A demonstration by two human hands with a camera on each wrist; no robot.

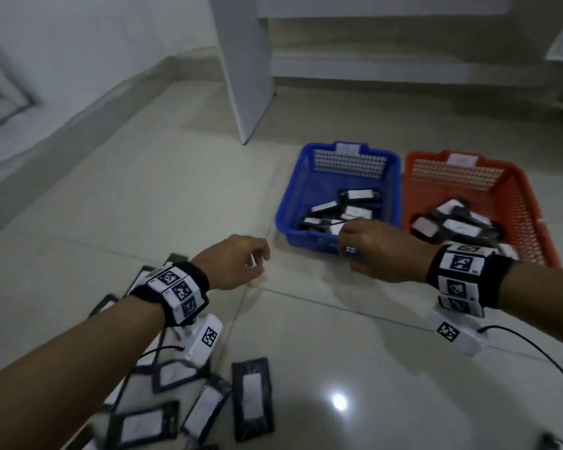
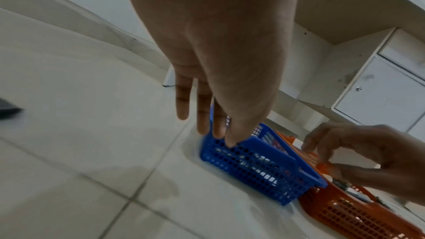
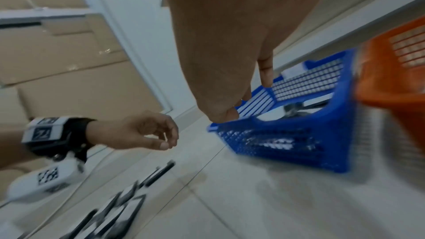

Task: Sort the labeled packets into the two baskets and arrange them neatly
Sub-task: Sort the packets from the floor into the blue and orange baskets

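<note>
Head view: both hands empty near blue basket [image 1: 286,203].

blue plastic mesh basket [image 1: 285,203] | orange plastic mesh basket [image 1: 530,203] | black flat packets with white labels [image 1: 251,397] | black wristbands, black-and-white square markers [image 1: 176,289] | pale glossy floor tiles [image 1: 355,368]

Tiled floor [image 1: 306,352]: baskets [image 1: 306,235], loose packets [image 1: 251,397].

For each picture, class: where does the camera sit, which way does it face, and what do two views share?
Head: up high, facing down at the floor; both forearms, left hand, right hand.
Left wrist: along the left hand's fingers toward the blue basket.
Right wrist: along the right hand toward the blue basket, left hand beside.
Shared: every view shows the blue basket and orange basket.
</note>
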